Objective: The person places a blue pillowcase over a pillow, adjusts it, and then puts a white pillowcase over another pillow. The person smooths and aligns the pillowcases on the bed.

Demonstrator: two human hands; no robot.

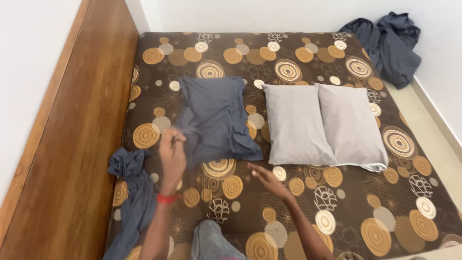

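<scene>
The left hand [172, 153] pinches the lower left corner of the dark blue pillow [216, 118], fingers closed on a fold of its loose cover, a red band at the wrist. That pillow lies just ahead of the hand on the brown mattress with the circle pattern [298, 202], its long axis running away from the person toward the far wall, its cover rumpled along the near edge. The right hand [267, 179] hovers flat and spread, holding nothing, just below the pillow's lower right corner and clear of it; the left is plainly the nearer one. Two grey pillows [322, 125] lie side by side, touching, to the right. A crumpled dark blue cloth [132, 192] trails beside the wooden headboard [72, 144], and another heap of dark fabric [390, 43] sits in the far corner.
</scene>
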